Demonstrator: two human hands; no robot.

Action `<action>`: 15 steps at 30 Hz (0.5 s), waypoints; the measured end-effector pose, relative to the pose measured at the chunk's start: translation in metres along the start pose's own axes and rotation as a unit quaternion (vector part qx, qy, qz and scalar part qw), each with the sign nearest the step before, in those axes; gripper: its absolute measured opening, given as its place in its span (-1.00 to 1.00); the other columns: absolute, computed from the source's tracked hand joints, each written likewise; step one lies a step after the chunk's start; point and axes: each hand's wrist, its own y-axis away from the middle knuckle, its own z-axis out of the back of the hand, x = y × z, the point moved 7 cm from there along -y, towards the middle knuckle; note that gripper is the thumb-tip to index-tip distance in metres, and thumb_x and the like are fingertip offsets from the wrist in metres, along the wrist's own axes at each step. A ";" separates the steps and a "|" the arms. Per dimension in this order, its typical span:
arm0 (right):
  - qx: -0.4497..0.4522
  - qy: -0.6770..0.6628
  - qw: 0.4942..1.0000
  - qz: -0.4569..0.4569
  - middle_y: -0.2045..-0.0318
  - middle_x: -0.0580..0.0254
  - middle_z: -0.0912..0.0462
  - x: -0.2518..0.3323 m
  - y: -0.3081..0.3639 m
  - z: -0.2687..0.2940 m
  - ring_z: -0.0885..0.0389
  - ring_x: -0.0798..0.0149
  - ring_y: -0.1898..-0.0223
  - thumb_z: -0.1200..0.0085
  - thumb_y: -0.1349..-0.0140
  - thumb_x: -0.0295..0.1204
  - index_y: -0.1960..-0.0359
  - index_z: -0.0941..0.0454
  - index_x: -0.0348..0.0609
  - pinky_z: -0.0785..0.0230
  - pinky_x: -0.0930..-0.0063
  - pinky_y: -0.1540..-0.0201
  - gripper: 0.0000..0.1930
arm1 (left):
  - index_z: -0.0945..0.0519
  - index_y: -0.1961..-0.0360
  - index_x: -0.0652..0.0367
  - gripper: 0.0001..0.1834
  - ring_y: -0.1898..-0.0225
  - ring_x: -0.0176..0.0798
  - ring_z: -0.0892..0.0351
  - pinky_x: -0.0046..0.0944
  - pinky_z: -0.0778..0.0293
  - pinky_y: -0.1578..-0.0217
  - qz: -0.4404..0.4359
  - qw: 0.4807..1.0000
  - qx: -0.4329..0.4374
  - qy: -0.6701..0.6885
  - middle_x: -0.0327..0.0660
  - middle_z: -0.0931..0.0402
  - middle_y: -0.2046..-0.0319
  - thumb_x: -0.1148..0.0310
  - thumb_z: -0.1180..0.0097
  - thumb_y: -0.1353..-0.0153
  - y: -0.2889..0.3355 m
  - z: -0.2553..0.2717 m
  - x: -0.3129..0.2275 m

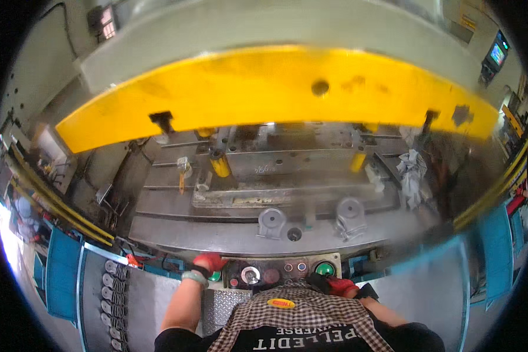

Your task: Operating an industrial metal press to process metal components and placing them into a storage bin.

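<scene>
My left hand (209,261), in a red glove with a dark cuff, is at the left end of the control panel (280,262). It partly covers a green push button (216,276). My right hand (341,287), in a red and black glove, lies at the panel's right end, just below a second green button (325,269). The fingers of both hands are too hidden and small to read. Beyond the panel, two grey metal parts with round bosses, a left one (271,223) and a right one (350,217), sit on the press bed (176,232).
A yellow-faced press ram (264,88) spans the view above a steel die (278,161). A brush (182,176) lies left of the die, a grey rag (412,176) right. Several metal parts (108,293) line the left-hand table (152,299). Another table (422,287) stands right.
</scene>
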 end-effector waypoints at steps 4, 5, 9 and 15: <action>-0.076 -0.078 0.994 0.012 -0.02 -0.05 -0.40 -0.013 -0.004 -0.008 -0.42 -0.06 0.02 0.11 -0.11 -0.12 -0.09 -0.29 -0.02 -0.29 0.21 -0.03 -0.49 | -0.46 0.06 0.24 -0.42 0.14 -0.13 -0.49 -0.22 -0.33 0.11 -0.083 0.941 -0.060 0.322 -0.06 -0.53 0.19 -0.07 0.06 -0.13 -0.060 0.181 -0.125; -0.025 -0.079 0.995 -0.060 -0.03 -0.04 -0.39 -0.026 -0.007 -0.021 -0.40 -0.03 -0.02 0.14 -0.14 -0.09 -0.10 -0.29 -0.03 -0.27 0.25 -0.05 -0.49 | -0.46 0.07 0.25 -0.47 0.12 -0.12 -0.48 -0.24 -0.33 0.10 -0.183 0.881 -0.162 0.405 -0.04 -0.51 0.16 -0.01 0.04 -0.16 -0.078 0.219 -0.153; -0.078 -0.176 0.967 -0.169 0.02 -0.03 -0.45 -0.029 0.003 -0.016 -0.43 0.01 -0.01 0.14 -0.18 -0.04 -0.10 -0.30 -0.03 -0.30 0.28 -0.02 -0.49 | -0.27 -0.14 0.05 -0.39 -0.09 0.02 -0.30 -0.15 -0.26 -0.02 -0.169 0.900 -0.357 0.183 0.01 -0.16 -0.16 -0.04 0.04 -0.13 -0.116 0.334 -0.258; -0.271 -0.393 0.849 -0.226 0.24 0.22 -0.57 -0.048 0.032 -0.013 -0.49 0.37 0.21 0.15 -0.28 -0.23 -0.11 -0.32 -0.11 -0.35 0.47 0.18 -0.60 | 0.16 -0.32 -0.22 -0.05 -0.27 0.20 0.04 0.06 0.05 -0.21 0.010 0.977 -0.212 0.014 -0.13 0.38 -0.34 -0.34 0.14 0.02 -0.228 0.346 -0.309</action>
